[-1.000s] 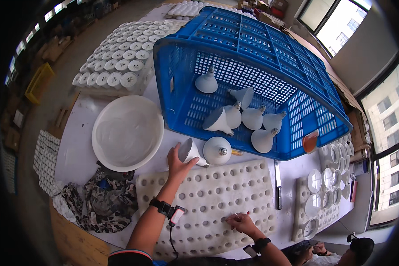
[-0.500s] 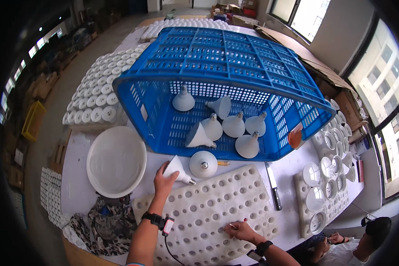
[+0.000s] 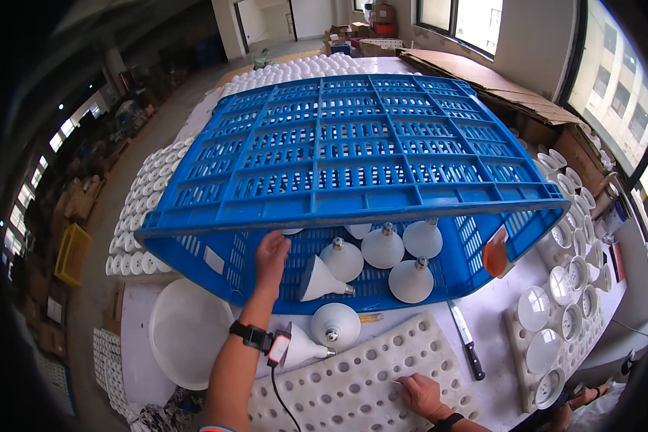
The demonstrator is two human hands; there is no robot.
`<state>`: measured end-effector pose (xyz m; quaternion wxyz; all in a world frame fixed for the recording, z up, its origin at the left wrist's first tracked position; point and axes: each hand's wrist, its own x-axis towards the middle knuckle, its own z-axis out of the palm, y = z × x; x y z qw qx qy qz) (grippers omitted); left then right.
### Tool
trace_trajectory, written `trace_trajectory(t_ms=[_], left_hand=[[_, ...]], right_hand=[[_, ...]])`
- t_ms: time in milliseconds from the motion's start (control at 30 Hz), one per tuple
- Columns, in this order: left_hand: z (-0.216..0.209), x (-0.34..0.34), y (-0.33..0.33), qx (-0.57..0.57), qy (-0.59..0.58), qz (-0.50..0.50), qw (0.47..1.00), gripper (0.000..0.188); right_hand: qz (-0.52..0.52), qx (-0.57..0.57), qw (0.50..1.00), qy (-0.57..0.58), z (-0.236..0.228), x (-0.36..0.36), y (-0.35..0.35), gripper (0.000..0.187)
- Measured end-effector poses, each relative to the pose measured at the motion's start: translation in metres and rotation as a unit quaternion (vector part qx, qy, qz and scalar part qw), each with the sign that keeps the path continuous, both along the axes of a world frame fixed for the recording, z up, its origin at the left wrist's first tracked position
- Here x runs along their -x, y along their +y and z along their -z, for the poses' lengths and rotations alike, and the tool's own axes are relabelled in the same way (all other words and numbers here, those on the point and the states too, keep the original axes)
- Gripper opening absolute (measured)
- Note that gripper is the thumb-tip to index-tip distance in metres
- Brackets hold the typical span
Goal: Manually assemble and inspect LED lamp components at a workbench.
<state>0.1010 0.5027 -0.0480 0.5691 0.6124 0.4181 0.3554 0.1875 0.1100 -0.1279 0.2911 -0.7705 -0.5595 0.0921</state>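
Note:
My left hand (image 3: 271, 261) reaches under the upper side of a blue plastic crate (image 3: 353, 199) lying on its side. Its fingers are loosely bent, nothing visible in them, close to a partly hidden white bulb. Several white cone-shaped bulbs with metal screw bases, such as one bulb (image 3: 383, 250), stand or lie inside. Beneath my left wrist a bulb (image 3: 304, 347) lies on its side, beside an upright bulb (image 3: 336, 325). Over the pale foam board (image 3: 371, 367) full of round holes, my right hand (image 3: 419, 396) is closed on a thin whitish stick, mostly hidden by the fingers.
A white basin (image 3: 189, 335) stands left of the crate. A knife (image 3: 467, 344) with a black handle lies right of the foam board. Further right, a foam tray (image 3: 523, 354) holds lamp parts and clear covers. Rows of white parts (image 3: 140, 216) line the left. A person sits at lower right.
My left hand has let go of a bulb, now lying by the foam board, and has moved forward into the crate. My right hand stays over the board with the thin stick. The view has shifted.

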Motion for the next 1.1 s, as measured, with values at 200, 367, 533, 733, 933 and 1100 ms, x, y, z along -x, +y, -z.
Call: trace_trajectory(t_ms=[200, 367, 533, 733, 933, 1100], left_hand=[[0.116, 0.034, 0.147, -0.551, 0.232, -0.065, 0.799, 0.032], [0.138, 0.075, 0.148, -0.516, 0.269, -0.007, 0.814, 0.031], [0.041, 0.021, 0.125, -0.499, 0.335, 0.009, 0.799, 0.03], [-0.035, 0.036, 0.009, -0.428, 0.358, 0.013, 0.829, 0.028], [-0.058, 0.133, -0.189, 0.213, -0.095, 0.016, 0.972, 0.03], [-0.037, 0.189, -0.326, 0.441, -0.097, 0.038, 0.891, 0.03]], right_hand=[[0.004, -0.011, 0.997, 0.076, 0.02, 0.0, -0.001, 0.023], [0.005, 0.011, 0.995, 0.096, 0.019, -0.007, -0.003, 0.019], [-0.031, 0.011, 0.998, 0.055, 0.002, -0.008, 0.008, 0.027], [-0.004, 0.028, 0.999, 0.045, 0.006, -0.001, -0.008, 0.021], [0.089, 0.085, 0.854, 0.506, -0.036, 0.002, -0.003, 0.027], [-0.023, 0.106, 0.733, 0.672, -0.101, 0.027, -0.031, 0.044]])
